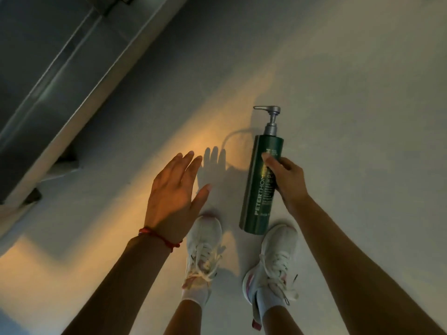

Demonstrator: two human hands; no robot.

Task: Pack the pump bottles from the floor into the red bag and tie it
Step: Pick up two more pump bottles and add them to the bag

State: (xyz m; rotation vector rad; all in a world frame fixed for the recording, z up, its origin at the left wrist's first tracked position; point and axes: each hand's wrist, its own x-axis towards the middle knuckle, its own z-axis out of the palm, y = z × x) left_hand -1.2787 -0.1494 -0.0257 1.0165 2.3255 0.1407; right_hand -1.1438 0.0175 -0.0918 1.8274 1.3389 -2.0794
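A tall dark green pump bottle (258, 189) with a silver pump head and white lettering is held above the pale floor, pump pointing away from me. My right hand (286, 178) is wrapped around its right side at mid-height. My left hand (175, 192) hovers to the left of the bottle, palm down, fingers spread, holding nothing; a red string bracelet circles its wrist. No red bag and no other pump bottle are in view.
My two feet in white sneakers (205, 250) stand on the pale floor (350, 117) just below the bottle. A grey framed structure, perhaps a door or window sill (60, 81), runs diagonally across the upper left. A warm light patch falls on the floor near my left hand.
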